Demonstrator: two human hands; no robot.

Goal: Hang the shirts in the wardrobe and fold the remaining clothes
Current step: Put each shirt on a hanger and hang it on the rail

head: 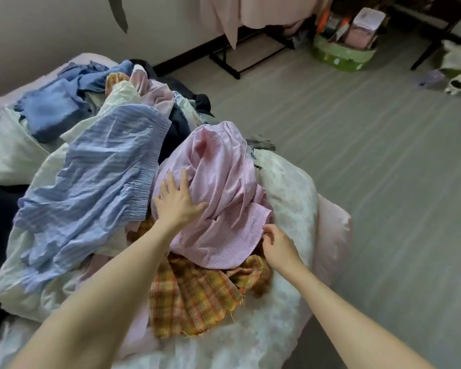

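From the head view, your left hand [177, 201] lies with fingers spread and fairly straight, pressing on the pink-and-white striped cotton shirt [218, 187] that sits bunched on top of the clothes pile on the white-covered bed [290, 187]. Your right hand [276, 245] has its fingers curled at the shirt's lower edge and seems to be pinching the hem there, though the contact itself is too small to be certain of. Just beside the shirt on the left lies a crumpled blue striped garment with a gathered elastic edge [96, 177], and an orange-and-yellow plaid cloth [197, 291] lies under it, nearer you. This shirt looks light, thin and limp; it will sag and twist rather than hold shape, and it may drag the plaid cloth along if layers are caught together. You would do best to find the collar or both shoulder seams and lift from there, so it falls open for a hanger; the collar is not visible now. The wardrobe cannot be made out with certainty.
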